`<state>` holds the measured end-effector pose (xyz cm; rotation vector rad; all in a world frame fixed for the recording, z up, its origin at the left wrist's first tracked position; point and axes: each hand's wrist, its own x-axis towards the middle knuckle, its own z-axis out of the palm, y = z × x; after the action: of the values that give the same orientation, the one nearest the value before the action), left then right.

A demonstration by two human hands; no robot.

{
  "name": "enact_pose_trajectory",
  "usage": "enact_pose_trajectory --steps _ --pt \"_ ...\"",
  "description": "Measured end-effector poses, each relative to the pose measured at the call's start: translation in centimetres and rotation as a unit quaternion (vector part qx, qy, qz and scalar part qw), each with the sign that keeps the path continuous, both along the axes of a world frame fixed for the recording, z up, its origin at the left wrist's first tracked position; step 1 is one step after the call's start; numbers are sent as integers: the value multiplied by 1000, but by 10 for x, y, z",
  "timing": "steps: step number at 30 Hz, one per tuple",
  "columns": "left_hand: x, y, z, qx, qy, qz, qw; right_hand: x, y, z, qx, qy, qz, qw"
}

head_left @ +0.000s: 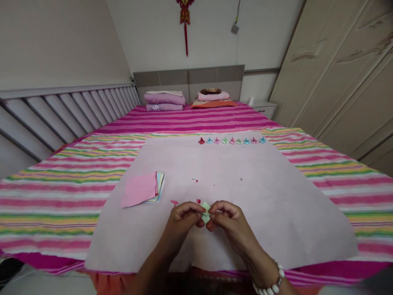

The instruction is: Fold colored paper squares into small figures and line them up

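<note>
My left hand [184, 217] and my right hand [229, 219] meet over the near part of a pale pink sheet [276, 213], and together their fingertips pinch a small folded piece of light green paper [206, 212]. Both hands are closed on it. A stack of coloured paper squares [143, 189], pink on top, lies to the left of my hands. At the far edge of the sheet runs a row of several small folded paper figures [232, 140] in red, blue, pink and green. Tiny pink paper scraps [174, 202] lie just beyond my left hand.
The sheet covers a bed with a striped pink, yellow and green cover [337, 172]. Folded purple bedding [165, 100] and a pillow stack [213, 98] lie at the headboard. A wardrobe [344, 73] stands on the right and a slatted rail [61, 119] on the left.
</note>
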<state>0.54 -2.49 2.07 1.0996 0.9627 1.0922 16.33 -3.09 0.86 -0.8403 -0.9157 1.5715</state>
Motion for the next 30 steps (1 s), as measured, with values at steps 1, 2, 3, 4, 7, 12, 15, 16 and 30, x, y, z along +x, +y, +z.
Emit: enact_pose_trajectory --steps 1,2,3,4,7,12,15,16,30 --pt "0 0 1 0 2 0 1000 0 0 0 6 -3 -1 1000" --pt "1 -1 2 -2 3 -1 1000 0 0 0 12 -7 -1 1000" --pt "1 -1 4 -4 6 -2 1000 0 0 0 18 -12 1 1000" --pt "1 -1 6 -8 9 -2 1000 0 0 1 23 -18 3 1000" --pt "3 -2 10 -19 21 1 1000 0 0 2 31 -32 9 999" --pt "5 -2 13 -35 14 -2 999 1 0 4 48 -44 11 998" --pt "5 -1 11 -32 -2 -14 999 3 -1 5 67 -47 18 996" --pt "5 -1 10 -29 -5 -17 999 3 -1 5 72 -44 17 996" --pt "8 -1 0 22 20 8 1000 1 3 5 34 -86 5 996"
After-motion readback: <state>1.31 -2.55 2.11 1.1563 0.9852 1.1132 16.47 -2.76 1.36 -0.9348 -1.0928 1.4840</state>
